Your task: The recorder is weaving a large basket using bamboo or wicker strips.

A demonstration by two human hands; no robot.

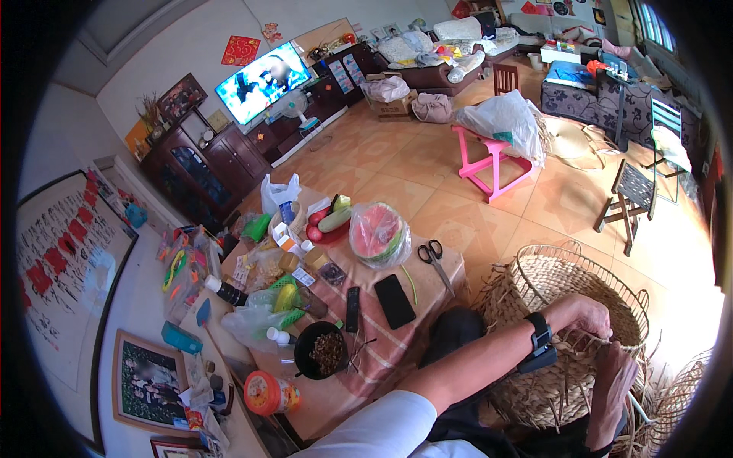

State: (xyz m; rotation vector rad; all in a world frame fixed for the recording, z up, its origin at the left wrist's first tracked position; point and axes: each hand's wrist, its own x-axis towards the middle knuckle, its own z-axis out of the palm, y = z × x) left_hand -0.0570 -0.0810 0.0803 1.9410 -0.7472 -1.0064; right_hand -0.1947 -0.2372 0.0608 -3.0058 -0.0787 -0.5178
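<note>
A large round basket [534, 374] of braided straw stands at the right, with a wire frame round its top and loose straw ends sticking out. My left hand [584, 314], below a black wrist watch, reaches over the basket's opening. Its fingers are bent down and closed on the near right part of the rim. Right beside it, my right hand [615, 374] is on the outside of the same rim, its fingers closed close to the left fingertips. What is between the right fingers is too small to make out. A pale strip [640, 408] hangs by the right wrist.
Left of me, a cloth-covered table [366, 359] holds scissors [435, 263], a phone [395, 301], a wrapped watermelon [379, 235] and a dark bowl [321, 349]. Another wire-framed basket [679, 401] stands at far right. A pink stool [492, 164] and folding stool [630, 198] are beyond.
</note>
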